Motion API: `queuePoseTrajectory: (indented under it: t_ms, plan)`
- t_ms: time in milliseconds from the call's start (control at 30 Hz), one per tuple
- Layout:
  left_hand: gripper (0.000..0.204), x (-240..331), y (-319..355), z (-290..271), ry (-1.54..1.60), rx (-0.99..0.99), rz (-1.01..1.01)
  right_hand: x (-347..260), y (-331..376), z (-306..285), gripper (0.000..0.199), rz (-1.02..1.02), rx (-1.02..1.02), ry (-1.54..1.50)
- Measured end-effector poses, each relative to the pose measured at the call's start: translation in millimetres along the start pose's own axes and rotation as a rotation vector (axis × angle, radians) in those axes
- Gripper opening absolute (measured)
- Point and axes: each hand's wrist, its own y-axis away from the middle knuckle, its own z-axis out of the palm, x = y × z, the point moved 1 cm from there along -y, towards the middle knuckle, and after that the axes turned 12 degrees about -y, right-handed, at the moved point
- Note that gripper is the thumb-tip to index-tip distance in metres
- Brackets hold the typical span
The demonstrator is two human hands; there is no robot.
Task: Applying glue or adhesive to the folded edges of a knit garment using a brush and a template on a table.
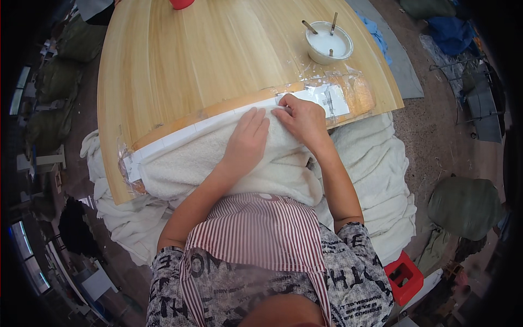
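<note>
fleece [190, 163] lying at counter's [190, 60] near edge — prob soft, grab hem | left grip [248, 140] resting flat, holding nothing | right grip [306, 119] curling, can't tell if pinching

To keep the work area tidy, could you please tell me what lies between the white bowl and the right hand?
Clear plastic film and part of a white sheet lie between the white bowl and the right hand, as the head view shows.

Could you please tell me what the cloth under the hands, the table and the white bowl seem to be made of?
Cloth: probably fleece or terry, matt, given its fuzzy surface.
Table: wood or wood-look laminate, smooth, with streaked grain.
Bowl: perhaps plastic, smooth, from its even pale wall; ceramic is possible.
</note>
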Motion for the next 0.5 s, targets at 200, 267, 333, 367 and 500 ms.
queuePoseTrajectory:
  t_ms: [200,267,333,367,500]
  plan:
    - [0.03,1.0,0.8,2.3,-0.024,0.014,0.025,7.6,8.6,-9.5,0.023,-0.014,0.024,0.011]
    - [0.03,-0.3,0.1,2.7,-0.043,0.026,0.041,10.9,12.0,-13.3,0.023,0.0,0.047,-0.035]
    - [0.03,-0.8,-1.8,1.0,-0.012,0.001,0.03,12.4,16.1,-19.8,0.023,-0.012,0.055,-0.067]
    - [0.03,-0.2,-2.5,0.5,-0.002,-0.004,0.035,12.8,18.0,-23.6,0.023,-0.035,0.061,-0.102]
    - [0.031,-0.2,-1.8,-2.6,-0.01,-0.026,0.009,13.8,25.2,-34.9,0.024,0.029,0.068,-0.154]
